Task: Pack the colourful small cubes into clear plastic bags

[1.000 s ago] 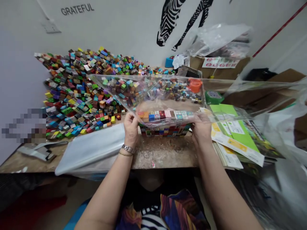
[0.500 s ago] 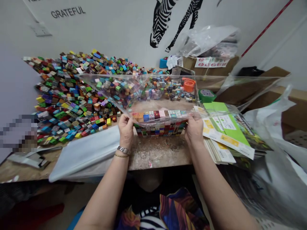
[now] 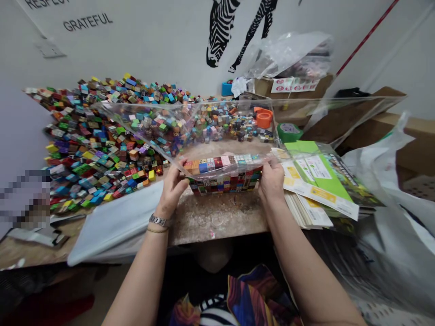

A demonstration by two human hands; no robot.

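Observation:
A block of colourful printed cubes (image 3: 224, 182) stands on the worktable, packed together in rows. Clear plastic film (image 3: 217, 107) lies over its top and spreads wide behind it, with a straight far edge. At the block's left end, my left hand (image 3: 172, 192) is closed on the film's near edge, its thumb a little apart from the fingers. My right hand (image 3: 272, 180) pinches the film at the right end, with its fingertips partly hidden against the block.
Loose cubes (image 3: 98, 140) are heaped at the left and back. Folded plastic sheeting (image 3: 115, 226) lies left of my arm. On the right are green booklets (image 3: 317, 167), paper strips (image 3: 319, 197), an orange tape dispenser (image 3: 263, 118), a green tape roll (image 3: 288, 132) and cardboard boxes (image 3: 390, 140).
My left hand has shifted left and slightly down, and its thumb has come away from the fingers. The film's left corner is drawn farther left. My right hand stays at the block's right end.

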